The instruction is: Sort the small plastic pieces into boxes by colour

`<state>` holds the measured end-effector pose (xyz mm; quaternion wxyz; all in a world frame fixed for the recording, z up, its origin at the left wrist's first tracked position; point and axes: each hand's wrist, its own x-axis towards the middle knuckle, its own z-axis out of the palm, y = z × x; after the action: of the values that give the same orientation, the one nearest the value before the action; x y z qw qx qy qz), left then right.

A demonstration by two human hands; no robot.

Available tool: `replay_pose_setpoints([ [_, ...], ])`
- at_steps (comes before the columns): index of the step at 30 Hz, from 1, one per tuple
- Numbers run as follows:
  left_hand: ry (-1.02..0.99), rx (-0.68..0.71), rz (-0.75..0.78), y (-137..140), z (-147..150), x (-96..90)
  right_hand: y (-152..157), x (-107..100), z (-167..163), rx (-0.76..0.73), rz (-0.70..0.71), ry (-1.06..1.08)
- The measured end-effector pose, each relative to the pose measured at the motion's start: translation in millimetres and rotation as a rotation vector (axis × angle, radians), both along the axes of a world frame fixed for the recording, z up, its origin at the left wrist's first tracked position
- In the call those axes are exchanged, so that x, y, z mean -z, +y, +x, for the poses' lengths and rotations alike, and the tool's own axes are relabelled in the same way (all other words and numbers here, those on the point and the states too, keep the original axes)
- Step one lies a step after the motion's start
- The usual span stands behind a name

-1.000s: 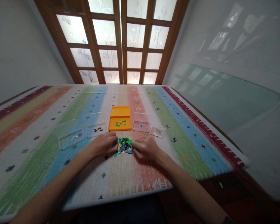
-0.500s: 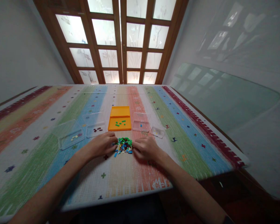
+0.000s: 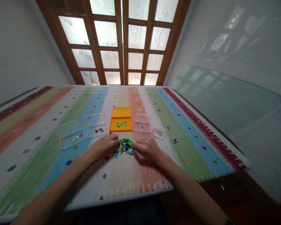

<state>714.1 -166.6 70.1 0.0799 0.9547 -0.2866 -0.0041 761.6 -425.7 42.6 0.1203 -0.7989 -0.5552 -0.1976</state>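
A heap of small building bricks (image 3: 125, 146), green, blue, brown, white and yellow, lies on the striped tablecloth between my hands. My left hand (image 3: 107, 145) is at the heap's left side with its fingers curled together; whatever its fingertips hold is hidden. On the right edge of the heap, my right hand (image 3: 145, 149) is closed, thumb against fingers, and I cannot see what is in it. Beyond the heap an orange case (image 3: 111, 126) stands open with several green bricks (image 3: 121, 124) in it.
Left of the case are clear boxes, one with dark brown pieces (image 3: 99, 130) and one with cream pieces (image 3: 77, 137). To the right, a clear box (image 3: 138, 129) holds a blue brick (image 3: 142, 127), beside a smaller clear box (image 3: 162, 135). The table's front edge (image 3: 121, 200) is near me.
My left hand's fingers have drawn in slightly at the left side of the heap. The right hand stays nearly in place. The whole view has shifted slightly.
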Motion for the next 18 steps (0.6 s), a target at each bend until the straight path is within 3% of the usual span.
replay_pose_setpoints([
  [18, -0.012, -0.014, 0.063, -2.5, -1.3, 3.5, 1.5, -1.9, -0.4, 0.005, -0.015, -0.005],
])
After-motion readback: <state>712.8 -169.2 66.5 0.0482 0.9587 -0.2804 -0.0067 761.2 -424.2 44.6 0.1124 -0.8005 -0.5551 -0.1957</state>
